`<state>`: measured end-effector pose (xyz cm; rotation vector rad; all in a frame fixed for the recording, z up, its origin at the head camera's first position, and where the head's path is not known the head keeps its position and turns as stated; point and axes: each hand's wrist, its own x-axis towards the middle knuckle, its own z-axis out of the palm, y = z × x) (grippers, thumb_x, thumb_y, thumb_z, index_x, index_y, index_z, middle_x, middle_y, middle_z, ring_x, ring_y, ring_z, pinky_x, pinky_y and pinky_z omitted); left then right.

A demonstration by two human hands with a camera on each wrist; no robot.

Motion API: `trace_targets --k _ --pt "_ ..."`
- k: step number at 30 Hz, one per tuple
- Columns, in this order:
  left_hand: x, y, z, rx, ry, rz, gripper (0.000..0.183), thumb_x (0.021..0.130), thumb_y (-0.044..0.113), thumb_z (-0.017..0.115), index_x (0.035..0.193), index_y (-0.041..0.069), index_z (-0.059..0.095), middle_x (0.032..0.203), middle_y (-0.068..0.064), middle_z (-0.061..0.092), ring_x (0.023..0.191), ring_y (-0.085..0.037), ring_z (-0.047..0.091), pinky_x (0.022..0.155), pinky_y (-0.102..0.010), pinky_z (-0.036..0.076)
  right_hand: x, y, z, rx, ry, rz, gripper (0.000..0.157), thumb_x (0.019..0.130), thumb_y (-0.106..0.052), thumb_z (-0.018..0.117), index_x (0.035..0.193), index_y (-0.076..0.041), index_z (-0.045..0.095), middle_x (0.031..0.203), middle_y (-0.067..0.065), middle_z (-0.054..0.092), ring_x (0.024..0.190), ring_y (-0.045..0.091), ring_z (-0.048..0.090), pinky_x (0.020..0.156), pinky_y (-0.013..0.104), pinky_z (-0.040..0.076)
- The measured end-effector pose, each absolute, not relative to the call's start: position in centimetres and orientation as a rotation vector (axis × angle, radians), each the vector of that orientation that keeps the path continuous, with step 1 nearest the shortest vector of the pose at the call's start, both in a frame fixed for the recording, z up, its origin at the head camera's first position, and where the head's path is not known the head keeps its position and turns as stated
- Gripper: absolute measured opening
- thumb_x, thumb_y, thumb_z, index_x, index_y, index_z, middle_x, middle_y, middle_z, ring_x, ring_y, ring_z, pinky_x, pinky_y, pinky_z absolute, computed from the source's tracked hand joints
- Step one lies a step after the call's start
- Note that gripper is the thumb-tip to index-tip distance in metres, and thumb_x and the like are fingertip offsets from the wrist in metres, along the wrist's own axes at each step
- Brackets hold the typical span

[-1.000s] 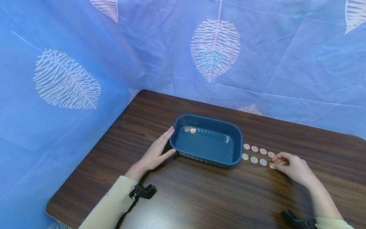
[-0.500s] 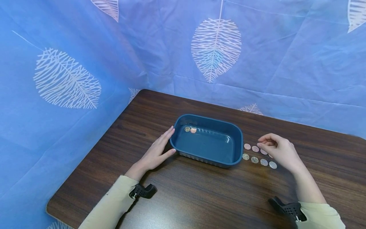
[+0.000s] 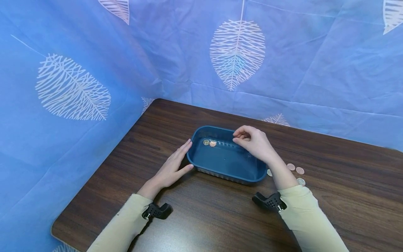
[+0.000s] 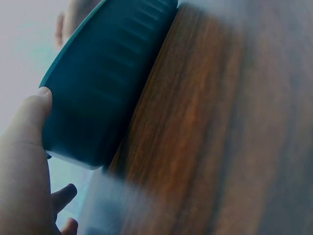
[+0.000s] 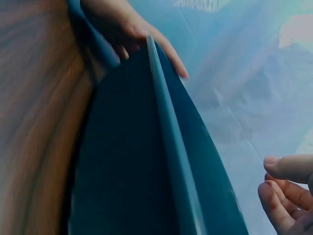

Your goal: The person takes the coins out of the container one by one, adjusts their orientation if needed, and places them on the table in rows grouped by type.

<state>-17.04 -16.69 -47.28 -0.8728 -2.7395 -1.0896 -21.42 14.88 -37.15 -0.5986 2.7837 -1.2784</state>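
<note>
My left hand (image 3: 169, 170) rests against the left end of the dark blue plastic bin (image 3: 224, 178), its fingers extended along the rim. In the left wrist view the thumb (image 4: 33, 115) touches the bin's rim. Above the bin's right half hangs my right hand (image 3: 255, 142), with thumb and fingertips drawn together in a pinch. The coin it picked up is hidden by the fingers. Inside the bin, near the far left corner, lie a gold-coloured coin (image 3: 206, 142) and a copper-coloured coin (image 3: 212, 144), side by side.
Right of the bin, a copper-coloured coin (image 3: 300, 170) and a silvery coin (image 3: 301, 181) lie on the brown wooden table (image 3: 201, 217) with others. My right forearm covers part of those rows. A blue leaf-print cloth (image 3: 176, 45) hangs behind the table.
From the right end of the coin rows, where it pinched a coin, my right hand has travelled left to above the bin. My left hand stays in place.
</note>
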Motion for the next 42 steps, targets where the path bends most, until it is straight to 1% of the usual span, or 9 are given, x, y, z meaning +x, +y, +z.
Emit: trace_targets --k 4,8,11,18,24,30,32,36,42 --pt "-17.0 -16.8 -47.4 -0.860 -2.746 -1.082 0.071 0.099 0.048 0.044 0.155 0.027 0.007 0.160 0.008 0.004 0.145 -0.019 0.011 0.112 -0.053 0.016 -22.4 11.8 -37.7 -0.649 2.702 -1.340 0.019 0.093 -0.015 0.065 0.108 -0.004 0.065 0.097 0.008 0.063 0.088 0.021 0.061 0.076 0.038 0.051" --pt "-17.0 -16.7 -47.3 -0.867 -2.749 -1.086 0.071 0.099 0.048 0.045 0.155 0.028 0.006 0.159 0.010 0.003 0.144 -0.015 0.010 0.112 -0.052 0.016 -23.2 9.7 -39.2 -0.653 2.658 -1.338 0.020 0.093 -0.013 0.063 0.110 -0.003 0.064 0.100 0.008 0.062 0.090 0.023 0.060 0.077 0.038 0.051" --pt "-17.0 -16.7 -47.2 -0.874 -2.742 -1.100 0.071 0.099 0.046 0.046 0.155 0.028 0.006 0.160 0.008 0.004 0.144 -0.013 0.010 0.112 -0.053 0.017 -23.5 8.9 -40.4 -0.640 2.640 -1.302 0.022 0.093 -0.014 0.063 0.113 -0.003 0.063 0.103 0.009 0.061 0.093 0.022 0.060 0.081 0.037 0.051" --pt "-17.1 -16.7 -47.0 -0.859 -2.745 -1.094 0.071 0.099 0.046 0.046 0.155 0.027 0.008 0.159 0.010 0.003 0.144 -0.014 0.010 0.111 -0.055 0.017 -24.0 8.5 -41.7 -0.677 2.639 -1.169 0.028 0.091 -0.013 0.067 0.117 -0.004 0.062 0.108 0.009 0.059 0.098 0.023 0.058 0.086 0.039 0.050" --pt "-17.1 -16.7 -47.3 -0.860 -2.741 -1.101 0.071 0.099 0.046 0.046 0.155 0.023 0.009 0.159 0.010 0.004 0.144 -0.015 0.010 0.110 -0.057 0.018 -24.2 8.6 -42.3 -0.689 2.625 -1.078 0.041 0.091 -0.012 0.067 0.129 -0.002 0.056 0.118 0.013 0.056 0.107 0.026 0.058 0.088 0.039 0.050" --pt "-17.0 -16.6 -47.2 -0.859 -2.751 -1.111 0.071 0.099 0.045 0.047 0.155 0.025 0.009 0.159 0.011 0.003 0.144 -0.014 0.010 0.110 -0.057 0.017 -24.1 8.7 -42.7 -0.706 2.613 -1.017 0.047 0.092 -0.012 0.065 0.135 -0.001 0.052 0.127 0.016 0.053 0.112 0.029 0.056 0.088 0.039 0.050" --pt "-17.0 -16.6 -47.2 -0.861 -2.751 -1.111 0.071 0.099 0.044 0.047 0.155 0.025 0.008 0.159 0.011 0.003 0.144 -0.015 0.010 0.110 -0.057 0.017 -24.1 8.7 -42.8 -0.726 2.623 -0.997 0.045 0.092 -0.012 0.065 0.134 0.001 0.052 0.126 0.016 0.053 0.109 0.028 0.056 0.087 0.038 0.050" --pt "-17.0 -16.6 -47.2 -0.864 -2.747 -1.106 0.071 0.099 0.044 0.047 0.155 0.024 0.009 0.159 0.011 0.003 0.144 -0.015 0.010 0.110 -0.056 0.018 -24.1 8.5 -42.9 -0.749 2.656 -0.966 0.040 0.091 -0.007 0.064 0.129 0.004 0.055 0.114 0.016 0.055 0.099 0.025 0.056 0.085 0.036 0.050" --pt "-17.1 -16.5 -47.2 -0.869 -2.735 -1.102 0.072 0.099 0.044 0.048 0.155 0.023 0.010 0.160 0.007 0.005 0.144 -0.016 0.011 0.110 -0.056 0.019 -24.2 8.6 -42.8 -0.768 2.731 -0.893 0.021 0.093 -0.001 0.059 0.111 0.006 0.065 0.098 0.014 0.059 0.086 0.022 0.055 0.076 0.034 0.049"
